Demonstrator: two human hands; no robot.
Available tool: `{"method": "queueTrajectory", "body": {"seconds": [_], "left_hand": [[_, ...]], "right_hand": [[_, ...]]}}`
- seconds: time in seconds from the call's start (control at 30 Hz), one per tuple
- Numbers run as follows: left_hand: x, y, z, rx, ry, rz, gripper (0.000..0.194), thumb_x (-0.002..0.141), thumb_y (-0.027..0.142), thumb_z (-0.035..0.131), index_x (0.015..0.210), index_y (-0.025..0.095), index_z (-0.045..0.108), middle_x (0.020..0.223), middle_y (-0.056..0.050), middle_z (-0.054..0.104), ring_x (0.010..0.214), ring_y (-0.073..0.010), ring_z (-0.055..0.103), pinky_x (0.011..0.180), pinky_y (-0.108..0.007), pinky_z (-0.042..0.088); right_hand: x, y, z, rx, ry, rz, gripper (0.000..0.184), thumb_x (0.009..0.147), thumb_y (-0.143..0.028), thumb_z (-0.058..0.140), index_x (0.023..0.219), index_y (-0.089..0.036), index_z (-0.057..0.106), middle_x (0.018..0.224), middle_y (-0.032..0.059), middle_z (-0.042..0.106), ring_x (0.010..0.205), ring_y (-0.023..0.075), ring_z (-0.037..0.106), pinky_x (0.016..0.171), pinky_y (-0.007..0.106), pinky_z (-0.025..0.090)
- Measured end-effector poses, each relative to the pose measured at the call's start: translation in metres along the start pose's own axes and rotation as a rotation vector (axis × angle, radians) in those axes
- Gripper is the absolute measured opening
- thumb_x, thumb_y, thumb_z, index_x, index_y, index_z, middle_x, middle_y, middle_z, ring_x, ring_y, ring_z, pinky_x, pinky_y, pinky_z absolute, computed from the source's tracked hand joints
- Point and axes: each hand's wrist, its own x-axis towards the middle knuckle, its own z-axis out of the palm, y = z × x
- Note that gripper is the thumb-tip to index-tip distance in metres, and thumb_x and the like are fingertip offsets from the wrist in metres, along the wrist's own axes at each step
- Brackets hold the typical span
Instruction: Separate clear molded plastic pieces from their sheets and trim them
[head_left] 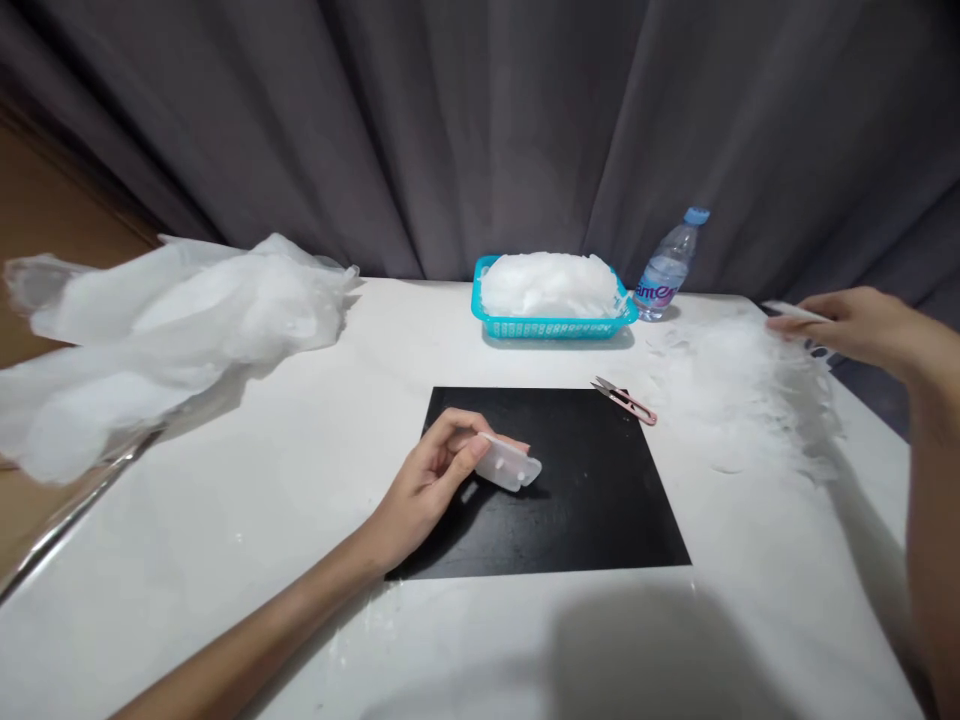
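- While a translucent, round-cornered plastic piece (510, 465) hangs above the flat black mat (585, 510), the left hand (424, 485) pinches it.
- Right hand (870, 325), outstretched, pinches a slim whitish piece (802, 312) near a heap of filmy scraps (739, 395).

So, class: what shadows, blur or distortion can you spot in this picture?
All in the head view: a broad, soft-edged shadow covers the near part of the table; the white pile looks smeared, its pieces hard to separate; the bottle leans outward, probably lens distortion; the curtain is dim.
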Motion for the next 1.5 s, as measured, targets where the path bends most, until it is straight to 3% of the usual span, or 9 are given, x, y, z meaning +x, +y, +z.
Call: {"method": "queueTrajectory", "body": {"seconds": [0.1,0.23,0.37,0.63,0.8,0.9,1.1,1.27,1.5], "left_hand": [[0.003,0.001,-0.001,0.065,0.103,-0.067,0.024,0.106,0.049,0.06,0.107,0.025,0.059,0.078,0.002,0.071,0.067,-0.0153,0.069,0.061,-0.024,0.052],[0.011,0.001,-0.008,0.11,0.144,-0.079,0.029,0.104,0.054,0.061,0.106,0.025,0.059,0.072,0.003,0.068,0.06,-0.0157,0.066,0.057,-0.024,0.049],[0.037,0.004,-0.022,0.263,0.215,0.007,0.034,0.099,0.055,0.067,0.105,0.022,0.067,0.07,0.004,0.061,0.058,-0.0126,0.054,0.055,-0.023,0.044],[0.166,0.025,-0.061,0.42,0.425,0.226,0.044,0.095,0.062,0.066,0.102,0.019,0.064,0.073,0.003,0.058,0.06,-0.0138,0.052,0.053,-0.024,0.043],[0.247,0.032,-0.061,0.501,0.424,0.268,0.037,0.103,0.037,0.068,0.133,0.016,0.064,0.131,-0.012,0.067,0.111,-0.0258,0.07,0.093,-0.046,0.062],[0.271,0.03,-0.053,0.581,0.369,0.267,0.039,0.103,0.036,0.068,0.137,0.017,0.063,0.137,-0.012,0.065,0.116,-0.0274,0.069,0.096,-0.049,0.061],[0.277,0.015,-0.046,0.8,0.263,0.25,0.038,0.102,0.037,0.069,0.134,0.017,0.064,0.135,-0.012,0.066,0.116,-0.0275,0.068,0.097,-0.049,0.06],[0.267,0.008,-0.056,0.874,0.24,0.272,0.025,0.089,0.038,0.082,0.108,0.024,0.076,0.121,-0.006,0.071,0.123,-0.0325,0.059,0.117,-0.058,0.033],[0.244,0.003,-0.067,0.859,0.138,0.323,0.035,0.099,0.047,0.063,0.126,0.027,0.07,0.138,-0.009,0.065,0.13,-0.0318,0.052,0.118,-0.046,0.032]], "right_hand": [[0.008,-0.001,0.005,-0.105,-0.011,0.145,0.028,0.085,-0.045,0.08,0.1,-0.021,0.077,0.099,0.015,0.076,0.082,0.0321,0.067,0.076,0.045,0.05],[0.001,-0.031,0.006,-0.112,0.164,0.059,0.03,0.089,-0.033,0.07,0.115,-0.018,0.074,0.119,0.0224,0.07,0.112,0.0424,0.061,0.086,0.049,0.048],[-0.012,-0.07,0.008,-0.022,0.4,-0.169,0.026,0.099,-0.03,0.054,0.107,-0.016,0.075,0.111,0.0203,0.071,0.108,0.0371,0.058,0.089,0.047,0.046],[-0.023,-0.134,0.051,0.13,0.408,-0.476,0.019,0.102,-0.03,0.058,0.092,-0.021,0.07,0.096,0.0135,0.071,0.097,0.0331,0.054,0.08,0.042,0.048],[-0.031,-0.158,0.067,0.146,0.366,-0.604,0.015,0.103,-0.025,0.058,0.094,-0.02,0.067,0.1,0.0128,0.07,0.099,0.0317,0.056,0.081,0.041,0.051],[-0.034,-0.166,0.07,0.119,0.347,-0.638,0.013,0.104,-0.025,0.06,0.094,-0.02,0.067,0.1,0.0126,0.069,0.101,0.0322,0.056,0.08,0.041,0.052],[-0.04,-0.177,0.079,0.084,0.32,-0.711,0.011,0.103,-0.022,0.061,0.094,-0.019,0.067,0.099,0.011,0.068,0.098,0.0307,0.056,0.078,0.041,0.051],[-0.048,-0.186,0.091,0.07,0.296,-0.812,0.012,0.103,-0.021,0.06,0.093,-0.02,0.066,0.098,0.0095,0.067,0.098,0.0298,0.056,0.079,0.041,0.051],[-0.066,-0.205,0.121,0.073,0.306,-0.88,0.013,0.104,-0.018,0.057,0.094,-0.021,0.065,0.099,0.0093,0.066,0.099,0.0298,0.057,0.078,0.041,0.053]]}}
